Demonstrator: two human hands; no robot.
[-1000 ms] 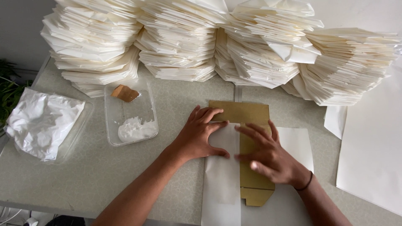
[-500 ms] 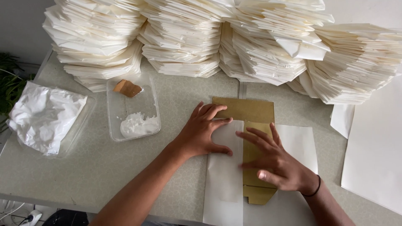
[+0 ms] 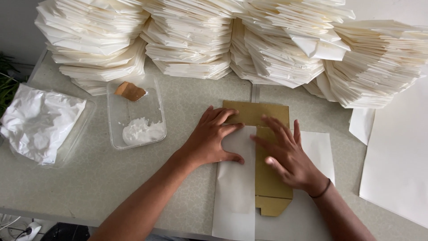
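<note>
A brown cardboard template [image 3: 269, 187] lies on a white paper sheet [image 3: 321, 149] on the table. The sheet's left part is folded over the cardboard as a long flap [image 3: 235, 183]. My left hand [image 3: 211, 138] presses flat on the top of this flap, fingers spread toward the cardboard's upper edge. My right hand [image 3: 287, 154] lies flat on the cardboard just right of the flap's edge, fingers apart. Neither hand grips anything.
Tall stacks of folded white paper bags [image 3: 191, 40] line the back of the table. A clear tub [image 3: 115, 111] holds white paste and a brown sponge [image 3: 130, 91]. Crumpled white plastic [image 3: 38, 120] lies at the left. Large white sheets [image 3: 397, 156] lie at the right.
Both hands stay flat on the folded sheet; my right hand has slid slightly up along the cardboard. The view has shifted a little.
</note>
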